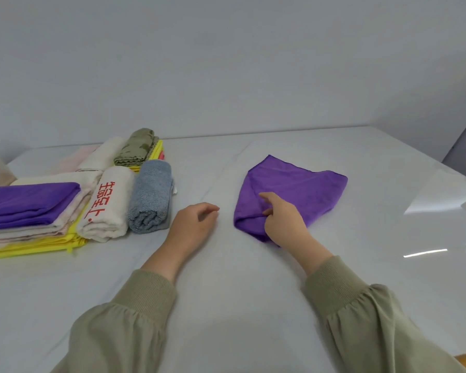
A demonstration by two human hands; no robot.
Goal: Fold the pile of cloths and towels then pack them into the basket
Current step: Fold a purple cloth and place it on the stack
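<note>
So, right hand (283, 220) seems to pinch a fold of the purple cloth (304, 188).
Left hand (194, 224) rests loosely curled on the table (253, 297), holding nothing, with folded towels (108, 203) just beside it.

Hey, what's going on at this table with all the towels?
A person is folding cloths at a white table. Their right hand pinches a fold of a partly folded purple cloth. The left hand rests loosely curled on the table beside it, holding nothing. A stack of folded and rolled towels sits at the left. Nothing shows being packed into a basket yet.
</note>
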